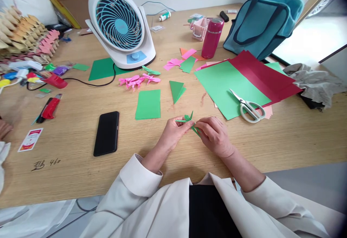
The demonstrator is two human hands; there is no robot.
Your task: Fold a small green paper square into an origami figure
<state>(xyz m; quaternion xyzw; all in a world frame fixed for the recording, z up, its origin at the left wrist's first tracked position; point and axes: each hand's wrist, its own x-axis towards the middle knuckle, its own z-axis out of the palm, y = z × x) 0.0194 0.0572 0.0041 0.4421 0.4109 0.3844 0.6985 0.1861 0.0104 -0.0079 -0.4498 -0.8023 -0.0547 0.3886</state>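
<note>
Between my two hands, just above the table, is a small folded green paper piece (192, 123) with thin pointed strips sticking out. My left hand (177, 128) pinches it from the left, thumb on top. On the other side, the bent fingers of my right hand (214, 132) close on its right end; the fingertips partly hide the paper. Beyond my hands lie a stack of green paper rectangles (148, 104) and folded green triangles (176, 91). Several folded pink paper figures (138, 81) and a green one (150, 70) sit farther back.
White-handled scissors (249, 109) rest on green sheets (225, 86) beside red sheets (260, 75). A phone (106, 133) lies at left, with a red utility knife (51, 107) past it. A fan (120, 25), pink flask (213, 38) and teal bag (262, 23) stand behind. Another person's hand (4, 128) shows at far left.
</note>
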